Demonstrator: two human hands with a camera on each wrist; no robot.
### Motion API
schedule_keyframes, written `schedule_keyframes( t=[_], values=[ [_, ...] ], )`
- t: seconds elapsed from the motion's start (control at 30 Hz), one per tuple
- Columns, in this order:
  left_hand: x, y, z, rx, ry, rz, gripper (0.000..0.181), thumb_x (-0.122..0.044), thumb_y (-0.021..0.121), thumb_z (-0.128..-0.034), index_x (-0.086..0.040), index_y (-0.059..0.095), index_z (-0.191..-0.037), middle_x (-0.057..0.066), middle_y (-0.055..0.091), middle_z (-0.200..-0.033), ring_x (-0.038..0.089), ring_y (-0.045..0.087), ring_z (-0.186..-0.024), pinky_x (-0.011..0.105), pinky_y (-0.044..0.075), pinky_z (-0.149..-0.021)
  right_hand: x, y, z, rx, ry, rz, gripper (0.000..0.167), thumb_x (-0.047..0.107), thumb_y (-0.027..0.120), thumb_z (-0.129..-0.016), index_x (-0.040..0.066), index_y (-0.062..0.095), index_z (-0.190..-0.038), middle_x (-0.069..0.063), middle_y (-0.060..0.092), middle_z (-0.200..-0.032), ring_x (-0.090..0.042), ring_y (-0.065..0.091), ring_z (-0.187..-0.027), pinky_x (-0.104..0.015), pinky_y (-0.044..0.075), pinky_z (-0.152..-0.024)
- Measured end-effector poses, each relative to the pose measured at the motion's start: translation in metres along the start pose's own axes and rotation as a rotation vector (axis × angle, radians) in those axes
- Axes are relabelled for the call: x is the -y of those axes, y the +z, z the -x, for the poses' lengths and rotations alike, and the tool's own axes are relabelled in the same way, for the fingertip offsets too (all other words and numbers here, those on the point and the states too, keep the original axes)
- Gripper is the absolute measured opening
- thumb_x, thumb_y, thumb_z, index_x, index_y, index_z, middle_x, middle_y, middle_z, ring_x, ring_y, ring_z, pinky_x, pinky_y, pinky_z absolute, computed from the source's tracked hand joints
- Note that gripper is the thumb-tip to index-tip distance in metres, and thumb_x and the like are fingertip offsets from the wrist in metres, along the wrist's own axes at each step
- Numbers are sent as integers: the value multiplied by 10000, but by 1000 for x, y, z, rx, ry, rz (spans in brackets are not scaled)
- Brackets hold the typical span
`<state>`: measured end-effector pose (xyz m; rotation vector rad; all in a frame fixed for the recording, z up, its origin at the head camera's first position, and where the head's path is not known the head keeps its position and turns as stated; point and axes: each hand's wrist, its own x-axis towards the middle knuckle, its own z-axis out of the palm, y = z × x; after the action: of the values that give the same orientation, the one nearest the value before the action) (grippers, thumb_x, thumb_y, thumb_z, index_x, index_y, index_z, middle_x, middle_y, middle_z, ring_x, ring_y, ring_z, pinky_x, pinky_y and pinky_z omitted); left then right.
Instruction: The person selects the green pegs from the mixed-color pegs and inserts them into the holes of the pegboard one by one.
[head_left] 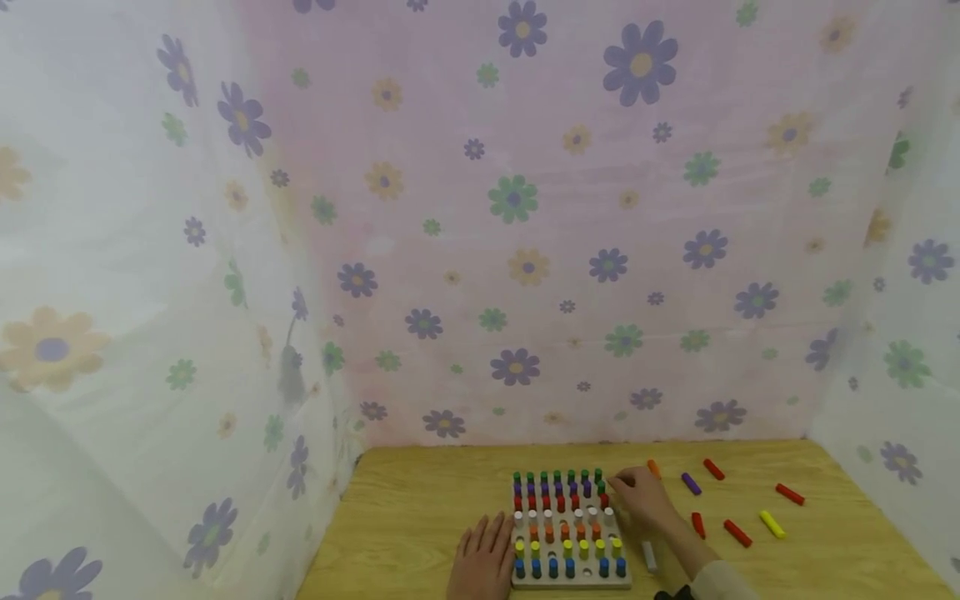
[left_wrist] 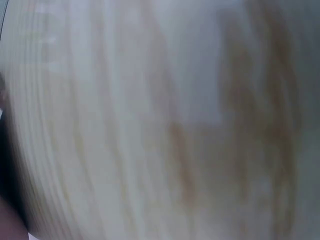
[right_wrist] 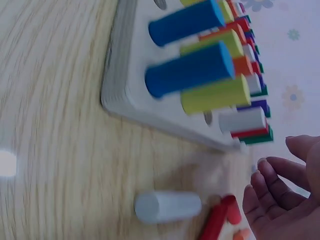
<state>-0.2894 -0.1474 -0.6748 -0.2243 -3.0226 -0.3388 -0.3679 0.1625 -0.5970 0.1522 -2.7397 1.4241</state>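
A pale pegboard (head_left: 573, 583) lies on the table, bearing rows of green, purple, red, white, orange, yellow and blue pegs. Some holes show bare among them. One green peg (head_left: 602, 487) stands at the right end of the purple row. My left hand (head_left: 483, 560) rests flat beside the board, fingertips at its left edge. Close by the board's upper right edge is my right hand (head_left: 643, 497). In the right wrist view, that hand (right_wrist: 287, 192) has thumb and fingers apart, with nothing visible between them. A white peg (right_wrist: 167, 206) lies on the table below it.
Loose pegs lie to the right on the wooden table (head_left: 420, 492): orange (head_left: 654, 469), purple (head_left: 691, 483), yellow (head_left: 772, 524) and several red, one of them a red peg (head_left: 790, 494) far right. Flower-patterned sheets (head_left: 450, 367) enclose the back and sides. The left wrist view shows only blurred wood grain.
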Motion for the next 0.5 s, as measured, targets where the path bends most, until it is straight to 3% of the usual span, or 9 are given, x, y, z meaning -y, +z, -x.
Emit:
schedule_keyframes(
  t=[0.13,0.27,0.4,0.5],
  values=[
    [5,0,0,-13,9,8,596,-586,185,-1096,-332,471,-1553,-54,503,-1548,268,441,-1439,554,347,-1178,-5,-11,1,-24,-42,44,259,157,633,-1023,-67,744,-1091,-99,725,-936,-199,654,-767,-388,584,-689],
    [8,-5,-4,40,17,68,594,-580,224,-1096,-300,471,-1557,-21,494,-1559,307,426,-1447,592,335,-1173,-7,-27,3,-11,-59,66,272,175,624,-1031,-60,729,-1121,-118,722,-1010,-245,683,-864,-426,603,-736],
    [7,-15,-10,129,28,185,632,-578,261,-1088,-218,450,-1572,36,447,-1593,358,360,-1481,645,269,-1187,-8,-41,4,-22,-187,180,249,151,647,-1014,-59,713,-1132,-139,712,-1041,-284,674,-919,-460,602,-771],
    [5,-23,-12,141,57,265,643,-546,311,-1089,-136,444,-1566,101,447,-1586,398,359,-1469,669,264,-1172,-9,-49,4,-62,-316,314,283,139,678,-994,-76,686,-1178,-183,684,-1088,-340,659,-962,-513,590,-811]
  ],
)
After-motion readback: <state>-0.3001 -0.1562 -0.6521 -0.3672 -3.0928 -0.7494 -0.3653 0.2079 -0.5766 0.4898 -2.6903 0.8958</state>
